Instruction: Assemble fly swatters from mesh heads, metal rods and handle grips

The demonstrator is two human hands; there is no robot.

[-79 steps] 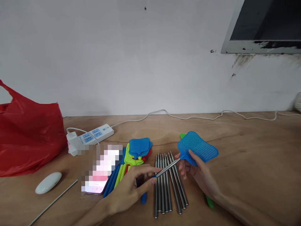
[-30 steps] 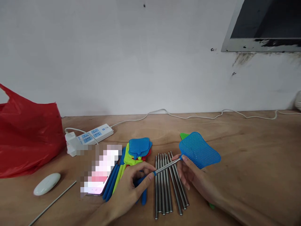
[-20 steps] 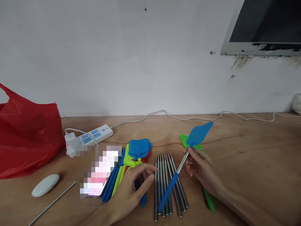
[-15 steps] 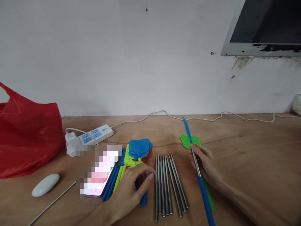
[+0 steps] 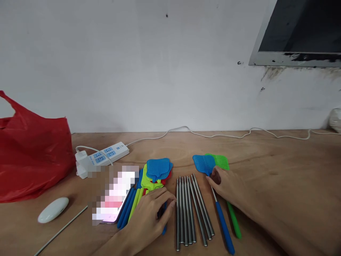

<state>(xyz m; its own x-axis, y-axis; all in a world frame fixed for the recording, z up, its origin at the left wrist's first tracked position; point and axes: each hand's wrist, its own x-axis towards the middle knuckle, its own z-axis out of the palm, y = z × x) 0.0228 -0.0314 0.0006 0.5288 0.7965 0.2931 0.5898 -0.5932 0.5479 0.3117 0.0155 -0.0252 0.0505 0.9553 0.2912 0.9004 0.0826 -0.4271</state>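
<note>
One grip, the right hand (image 5: 226, 183), arches with its fingers spread at the neck of the blue swatter (image 5: 221, 218), which half a second ago it held up edge-on and which now lies on the bench (image 5: 279, 167), head partly over that of the green swatter (image 5: 233, 220), handle just left of the green one. The left hand (image 5: 149, 215) curls beside the metal rods (image 5: 189, 213) much as before, and whether its thumb and index tips press together I cannot tell. Beyond, the swatter pile (image 5: 159, 169), phone (image 5: 121, 202) and red bag (image 5: 34, 156) keep their places.
</note>
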